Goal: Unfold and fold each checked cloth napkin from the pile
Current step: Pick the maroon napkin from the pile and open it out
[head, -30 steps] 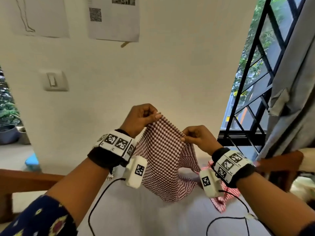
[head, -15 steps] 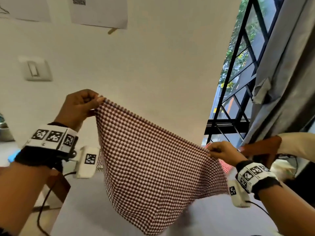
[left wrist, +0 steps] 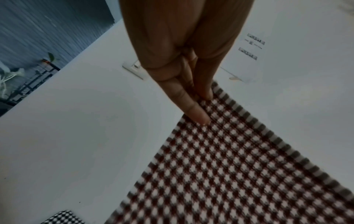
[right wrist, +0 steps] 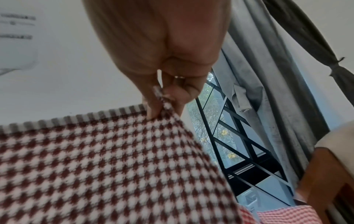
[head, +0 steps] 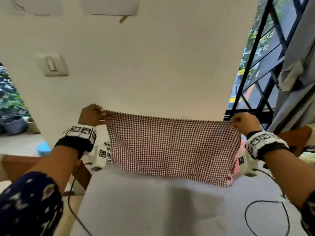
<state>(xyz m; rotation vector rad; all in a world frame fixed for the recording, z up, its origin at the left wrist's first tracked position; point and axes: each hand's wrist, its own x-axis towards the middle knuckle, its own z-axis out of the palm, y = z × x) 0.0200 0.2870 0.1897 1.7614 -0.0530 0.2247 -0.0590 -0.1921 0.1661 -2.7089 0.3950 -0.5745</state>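
Observation:
A dark red and white checked napkin (head: 172, 147) hangs spread out flat in the air above the white table (head: 153, 210). My left hand (head: 92, 114) pinches its top left corner (left wrist: 206, 100). My right hand (head: 242, 122) pinches its top right corner (right wrist: 162, 106). The top edge is stretched taut between both hands, and the lower edge hangs close to the table. A lighter red checked napkin (head: 236, 165) lies on the table behind the right side, mostly hidden. A black and white checked napkin (head: 107, 150) lies behind the left edge.
A white wall with a light switch (head: 54, 65) stands close behind the table. A barred window (head: 262, 65) and grey curtain (head: 300, 65) are at the right. A wooden chair (head: 296, 140) stands at the right, wooden furniture (head: 15, 164) at the left. Black cables (head: 265, 217) trail over the table.
Both hands have moved apart, pulling the dark red napkin from a bunched fold into a wide flat sheet. The top edge went from slanted to level.

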